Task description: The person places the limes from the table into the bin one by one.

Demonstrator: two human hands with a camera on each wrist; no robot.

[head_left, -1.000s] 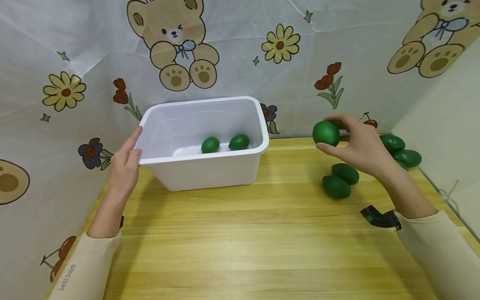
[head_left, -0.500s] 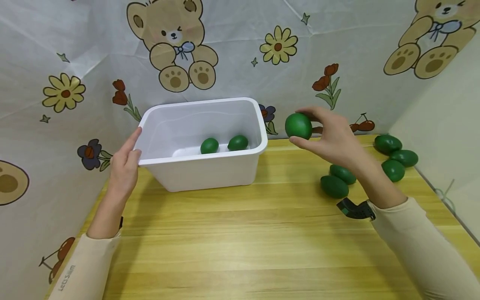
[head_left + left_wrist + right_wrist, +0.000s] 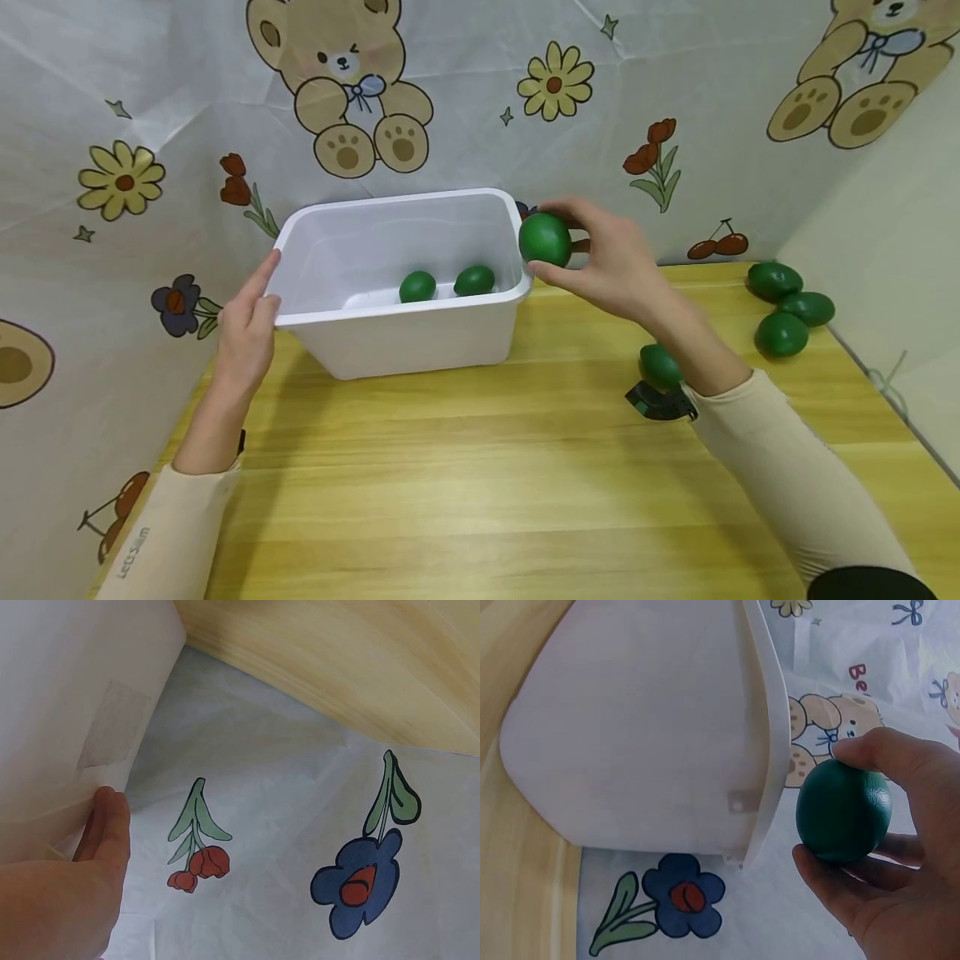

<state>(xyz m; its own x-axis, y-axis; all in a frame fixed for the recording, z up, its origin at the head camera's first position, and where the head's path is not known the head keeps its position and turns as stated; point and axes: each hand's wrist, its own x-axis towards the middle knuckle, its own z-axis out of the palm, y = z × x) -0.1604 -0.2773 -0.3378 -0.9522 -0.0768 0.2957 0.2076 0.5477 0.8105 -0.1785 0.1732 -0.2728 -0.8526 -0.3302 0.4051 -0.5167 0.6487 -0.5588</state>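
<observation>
A white plastic bin (image 3: 405, 342) stands against the back wall, with two smooth green lime-shaped fruits (image 3: 417, 287) on its floor. My left hand (image 3: 247, 333) grips the bin's left rim; the left wrist view has those fingers (image 3: 112, 825) against the outer wall. Between the thumb and fingertips of my right hand (image 3: 611, 258) is another green lime-shaped fruit (image 3: 545, 240), raised to the height of the bin's right rim. The right wrist view places this held fruit (image 3: 844, 810) just outside the rim (image 3: 776, 735).
On the wooden table (image 3: 450, 475), three green fruits (image 3: 782, 335) cluster at the far right. Another green fruit (image 3: 660, 365) shows partly behind my right forearm. A patterned sheet (image 3: 465, 108) covers the back, and a pale wall (image 3: 885, 250) bounds the right side.
My right hand has carried its green fruit leftward from above the right-hand fruits to the bin's right rim. The left hand keeps its place on the rim.
</observation>
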